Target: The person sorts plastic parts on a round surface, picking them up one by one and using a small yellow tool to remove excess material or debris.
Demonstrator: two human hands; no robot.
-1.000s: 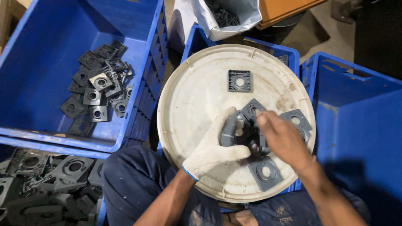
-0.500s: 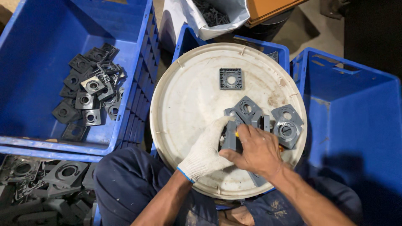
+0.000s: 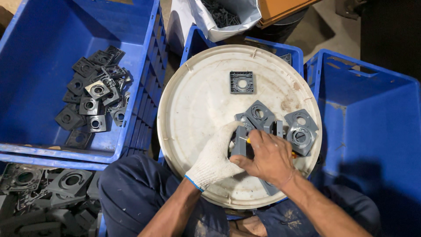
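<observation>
Both hands shifted lower-left; gloved left hand (image 3: 215,160) & bare right hand (image 3: 267,158) fingers grip grey plastic plate (image 3: 240,142).

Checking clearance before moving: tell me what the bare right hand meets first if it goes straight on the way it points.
Likely the gloved left hand straight ahead; the right hand already touches the grey plastic part between them.

grey part (image 3: 240,142) mostly hidden between both hands | yellow tool (image 3: 248,140) too small to identify | lower-left grey parts (image 3: 39,193) cut off by edge | right blue crate (image 3: 372,131) cropped at edge
</observation>
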